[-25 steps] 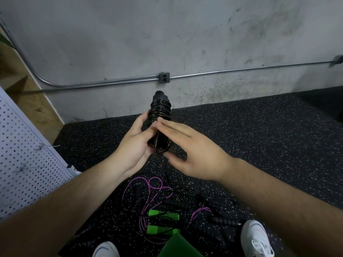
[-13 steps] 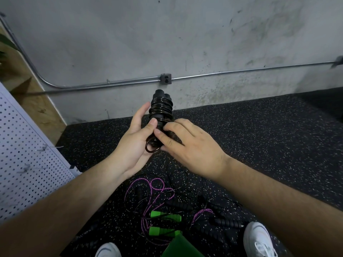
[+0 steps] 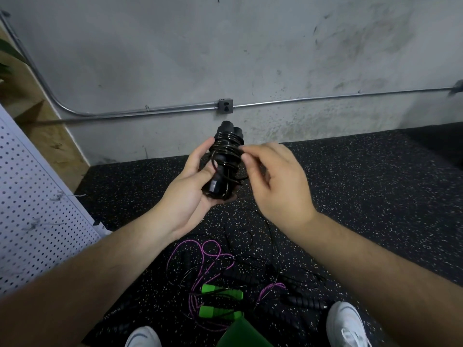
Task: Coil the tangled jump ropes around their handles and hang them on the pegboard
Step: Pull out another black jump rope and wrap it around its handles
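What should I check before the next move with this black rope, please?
1. Left hand grips the handles: ok.
2. Right hand pinches the rope: ok.
3. Rope wound tight all the way down: not ok, the lower turns hang slack.
4. Rope end secured: cannot tell.
5. Free hook on the pegboard: cannot tell.

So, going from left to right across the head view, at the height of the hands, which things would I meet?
white pegboard → left hand → coiled black jump rope → right hand
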Tool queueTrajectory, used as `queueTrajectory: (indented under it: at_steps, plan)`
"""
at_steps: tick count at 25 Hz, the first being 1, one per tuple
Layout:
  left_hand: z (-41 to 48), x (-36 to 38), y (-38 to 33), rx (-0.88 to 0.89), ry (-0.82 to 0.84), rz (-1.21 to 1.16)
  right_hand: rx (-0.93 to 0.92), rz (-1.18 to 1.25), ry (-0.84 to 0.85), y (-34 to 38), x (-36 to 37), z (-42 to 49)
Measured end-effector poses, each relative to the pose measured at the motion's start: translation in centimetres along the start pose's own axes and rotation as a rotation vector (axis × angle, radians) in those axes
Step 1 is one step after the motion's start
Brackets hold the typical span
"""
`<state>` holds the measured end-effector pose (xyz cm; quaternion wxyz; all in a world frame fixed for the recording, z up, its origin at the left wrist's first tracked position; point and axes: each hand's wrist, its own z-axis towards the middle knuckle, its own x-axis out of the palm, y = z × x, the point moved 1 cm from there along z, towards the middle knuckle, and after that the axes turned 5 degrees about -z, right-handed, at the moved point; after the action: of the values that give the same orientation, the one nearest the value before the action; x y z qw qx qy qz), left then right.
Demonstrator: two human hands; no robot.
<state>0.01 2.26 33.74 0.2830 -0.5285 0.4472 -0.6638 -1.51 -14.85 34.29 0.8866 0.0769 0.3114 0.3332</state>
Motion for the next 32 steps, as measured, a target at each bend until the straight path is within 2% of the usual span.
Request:
queueTrajectory:
  at_steps: [2,5,10,12,17,24,26,32]
  plan:
    - [-0.3,0.4,0.6,-0.006,0.044,0.055,0.095,0.050,-0.014,-0.1,-0.2,0.6]
    - [-0.5,1.3,1.3,-0.024,0.001,0.001,-0.003,0.036,0.011,1.1,0.7,0.2]
    - [-0.2,1.0,1.0,-0.035,-0.053,-0.051,-0.103,0.095,0.282,2.0,1.2,0.1]
    - [-0.3,0.9,0.9,-0.051,-0.048,-0.055,-0.138,0.076,0.334,1.2,1.0,0.8]
    - [0.0,0.6,0.2,-0.029,-0.033,-0.088,-0.166,-0.019,0.245,-0.6,-0.2,1.1]
    - [0.3,0.0,-0.5,-0.011,-0.065,-0.072,-0.213,-0.056,0.297,-1.7,-0.5,-1.5]
    - [0.3,0.3,-0.2,-0.009,-0.059,-0.071,-0.175,-0.045,0.265,-1.1,-0.2,-2.1]
    - [0.1,0.8,-0.3,0.002,-0.053,-0.072,0.101,0.071,0.201,-0.2,-0.1,-3.1]
